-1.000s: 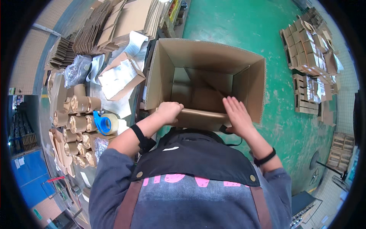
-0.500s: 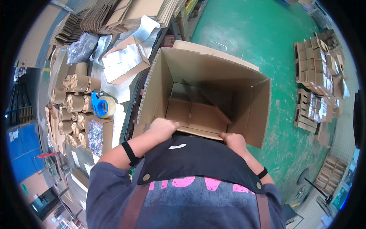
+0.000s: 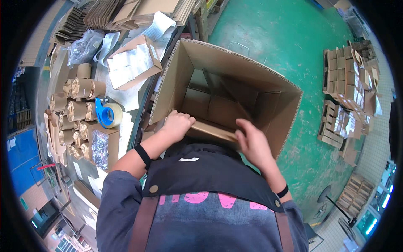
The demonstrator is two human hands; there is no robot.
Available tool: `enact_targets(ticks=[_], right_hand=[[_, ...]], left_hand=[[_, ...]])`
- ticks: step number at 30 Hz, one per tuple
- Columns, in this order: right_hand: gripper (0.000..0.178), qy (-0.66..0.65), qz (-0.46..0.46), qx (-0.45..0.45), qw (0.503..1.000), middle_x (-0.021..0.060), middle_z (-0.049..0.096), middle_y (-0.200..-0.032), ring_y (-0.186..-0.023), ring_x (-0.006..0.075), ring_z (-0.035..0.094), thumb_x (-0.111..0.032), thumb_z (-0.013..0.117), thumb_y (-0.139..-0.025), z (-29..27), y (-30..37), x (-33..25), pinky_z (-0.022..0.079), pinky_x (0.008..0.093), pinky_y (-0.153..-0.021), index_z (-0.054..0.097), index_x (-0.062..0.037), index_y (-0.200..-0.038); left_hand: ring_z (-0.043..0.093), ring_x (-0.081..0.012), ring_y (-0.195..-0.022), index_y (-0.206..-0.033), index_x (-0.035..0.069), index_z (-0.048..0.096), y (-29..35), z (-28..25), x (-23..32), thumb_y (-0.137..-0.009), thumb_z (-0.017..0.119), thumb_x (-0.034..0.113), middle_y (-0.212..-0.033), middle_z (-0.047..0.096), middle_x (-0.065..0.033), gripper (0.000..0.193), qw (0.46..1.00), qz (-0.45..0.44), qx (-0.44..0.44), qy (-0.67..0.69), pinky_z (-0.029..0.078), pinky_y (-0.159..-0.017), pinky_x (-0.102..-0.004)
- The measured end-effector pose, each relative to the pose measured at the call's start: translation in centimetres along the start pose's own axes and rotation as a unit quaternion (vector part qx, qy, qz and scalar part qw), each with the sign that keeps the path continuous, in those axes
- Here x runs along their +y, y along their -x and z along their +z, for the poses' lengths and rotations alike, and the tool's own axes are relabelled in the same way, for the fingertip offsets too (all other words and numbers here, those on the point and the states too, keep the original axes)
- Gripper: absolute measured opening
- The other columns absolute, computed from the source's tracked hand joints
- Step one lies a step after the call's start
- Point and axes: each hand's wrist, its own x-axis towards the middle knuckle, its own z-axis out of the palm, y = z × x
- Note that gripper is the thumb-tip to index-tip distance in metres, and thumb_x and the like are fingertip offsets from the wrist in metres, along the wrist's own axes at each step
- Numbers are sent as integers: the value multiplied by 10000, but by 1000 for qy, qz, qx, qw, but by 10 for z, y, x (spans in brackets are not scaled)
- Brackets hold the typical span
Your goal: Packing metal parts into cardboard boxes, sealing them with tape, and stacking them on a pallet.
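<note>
A large brown cardboard box (image 3: 235, 63) stands before me with its top opening facing up, its inner walls and folded bottom panels showing. Along its near side runs a cardboard edge (image 3: 212, 129). My left hand (image 3: 178, 125) has its fingers curled over the left part of that edge. At the edge's right end is my right hand (image 3: 254, 143), thumb and forefinger apart and reaching over the opening; it appears to grip nothing. Its other fingers are partly hidden.
On the bench at left are a blue tape dispenser (image 3: 103, 113), several paper-wrapped rolls (image 3: 77, 111), a small carton with white packets (image 3: 132, 65) and flattened cardboard (image 3: 142, 12). Loaded pallets (image 3: 348, 84) stand on the green floor at right.
My right hand has come off the near edge and lifted, its fingers spreading. The near edge tilts more and the box has turned slightly. My left hand stays on the edge.
</note>
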Motion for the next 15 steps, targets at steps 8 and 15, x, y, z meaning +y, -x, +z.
enact_targets(ticks=[8, 15], right_hand=[[321, 217, 323, -326, 861, 163, 618, -1183, -1095, 309, 599, -189, 553, -856, 62, -95, 76, 500, 379, -876, 645, -86, -1146], [320, -8, 350, -408, 843, 169, 679, -898, -720, 289, 673, -267, 580, -879, 128, -68, 128, 539, 397, -623, 657, 25, -981]], left_hand=[[571, -241, -973, -1091, 114, 558, 12, -18, 13, -681, 751, 178, -962, 581, -54, 457, 999, -22, 28, -4, 402, -859, -378], [563, -236, -962, -1067, 130, 579, 19, -2, 5, -663, 748, 190, -947, 572, -48, 442, 996, 6, 71, 61, 398, -845, -386]])
